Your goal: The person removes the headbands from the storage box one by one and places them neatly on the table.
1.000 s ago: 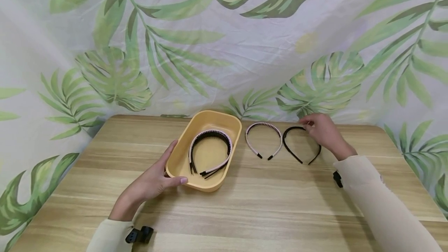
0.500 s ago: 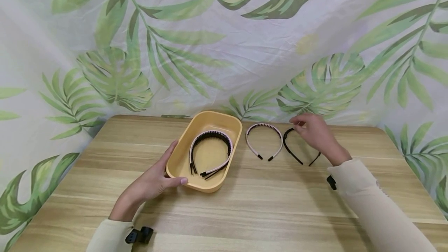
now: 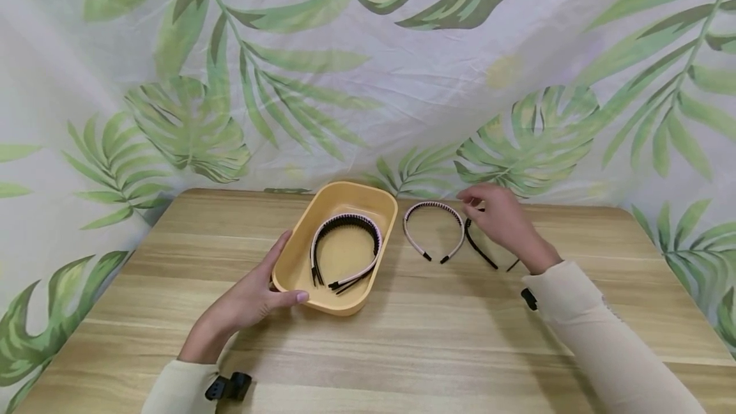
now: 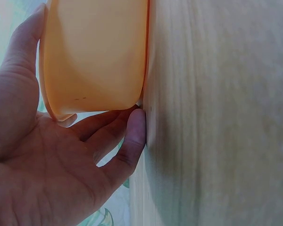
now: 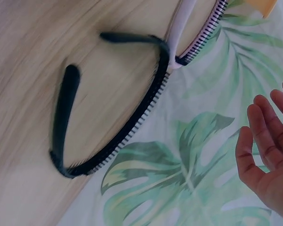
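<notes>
My left hand (image 3: 250,299) holds a yellow plastic bin (image 3: 282,276) by its near left corner, thumb over the rim and fingers along the outer wall. Several toothed headbands (image 3: 347,222), pinkish-white and black, lie nested inside it. My right hand (image 3: 503,222) hovers with loosely bent fingers over a black headband (image 3: 480,251), hiding much of it in the head view. The right wrist view shows that black headband (image 5: 132,127) whole, apart from the fingers, and nothing in the right hand (image 5: 273,146). A pinkish-white headband (image 3: 407,232) lies left of the black one, touching or nearly touching it.
The wood-grain table (image 3: 402,363) reaches back to a leaf-patterned cloth (image 3: 356,69) hanging behind it. Both loose headbands lie near the table's back edge. Black wrist devices (image 3: 229,387) sit at the sleeve cuffs.
My right hand has moved left over the black headband towards the pinkish-white one, covering more of the black one. The left hand, the bin and the headbands have stayed in place.
</notes>
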The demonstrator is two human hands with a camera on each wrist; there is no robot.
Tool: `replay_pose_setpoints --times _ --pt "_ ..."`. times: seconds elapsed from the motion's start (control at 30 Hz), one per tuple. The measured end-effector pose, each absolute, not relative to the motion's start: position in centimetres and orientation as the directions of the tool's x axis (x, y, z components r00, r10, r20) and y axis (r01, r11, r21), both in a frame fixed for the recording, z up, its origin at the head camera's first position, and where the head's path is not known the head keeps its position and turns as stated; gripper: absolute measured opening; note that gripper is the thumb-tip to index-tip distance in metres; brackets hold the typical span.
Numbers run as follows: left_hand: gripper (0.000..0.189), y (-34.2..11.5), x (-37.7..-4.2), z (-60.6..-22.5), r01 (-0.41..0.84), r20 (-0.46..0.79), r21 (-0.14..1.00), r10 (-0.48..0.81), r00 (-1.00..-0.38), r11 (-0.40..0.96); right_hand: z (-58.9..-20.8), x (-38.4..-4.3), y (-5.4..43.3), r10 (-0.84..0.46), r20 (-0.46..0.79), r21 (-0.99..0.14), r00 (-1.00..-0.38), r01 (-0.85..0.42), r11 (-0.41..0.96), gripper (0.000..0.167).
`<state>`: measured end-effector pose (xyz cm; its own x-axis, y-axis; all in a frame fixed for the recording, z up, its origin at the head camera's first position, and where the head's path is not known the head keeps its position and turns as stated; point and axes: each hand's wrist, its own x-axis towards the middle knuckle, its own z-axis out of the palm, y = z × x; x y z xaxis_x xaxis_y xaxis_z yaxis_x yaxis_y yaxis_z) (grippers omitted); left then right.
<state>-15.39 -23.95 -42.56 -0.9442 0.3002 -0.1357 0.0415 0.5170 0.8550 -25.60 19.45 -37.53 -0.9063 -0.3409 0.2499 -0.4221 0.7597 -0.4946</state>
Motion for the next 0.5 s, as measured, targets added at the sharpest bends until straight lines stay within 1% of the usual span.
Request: replay_pose_setpoints --times 0.33,0.5 --pt "0.122 -24.1 -15.4 -42.5 0.052 -0.131 0.848 0.304 -0.944 0.528 -37.5 -25.7 17.6 -0.353 0.294 -0.509 -0.888 -0.458 0.729 0.02" --pt "0.122 -24.1 -15.4 -42.5 0.039 -0.143 0.851 0.303 -0.942 0.524 -37.5 -25.7 17.0 -0.357 0.288 -0.522 -0.889 -0.458 0.719 0.02"
